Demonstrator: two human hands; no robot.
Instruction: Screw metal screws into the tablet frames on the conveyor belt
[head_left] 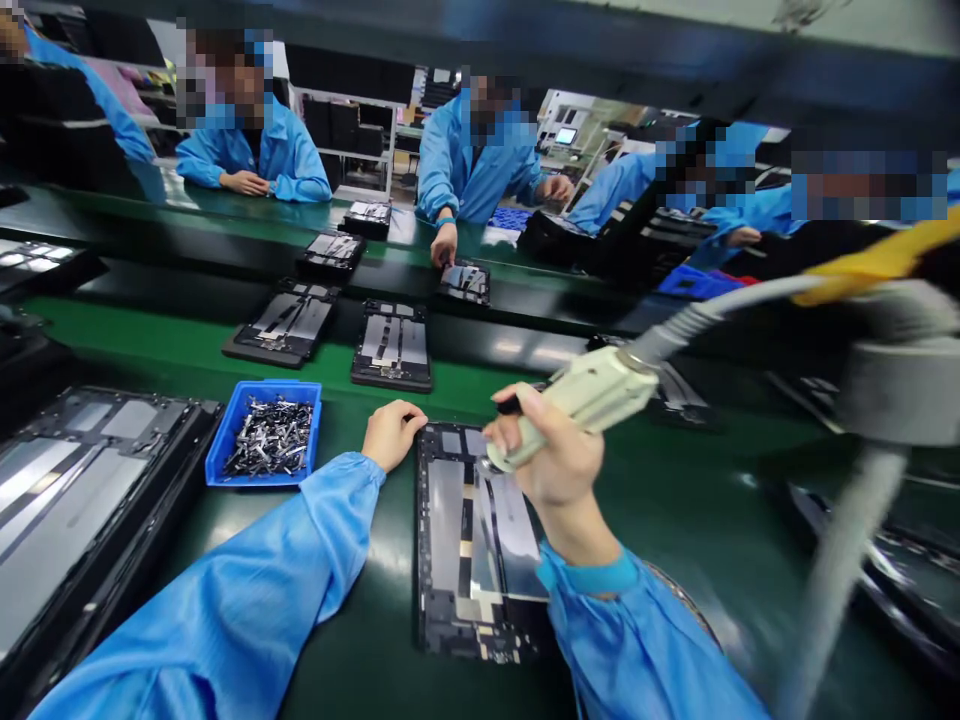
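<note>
An opened tablet back panel [469, 540] lies flat on the green bench in front of me. My left hand [390, 432] rests curled on its top left corner, steadying it. My right hand [551, 450] is wrapped round a cream-coloured powered screwdriver [585, 395], whose tip points down at the panel's upper right area. A grey hose [720, 310] runs from the tool off to the right.
A blue tray [264, 435] of small metal parts sits left of the panel. More open panels [392, 345] lie on the green conveyor [150, 335] beyond, and a stack sits at my left [67, 500]. Several people in blue coats work across the line.
</note>
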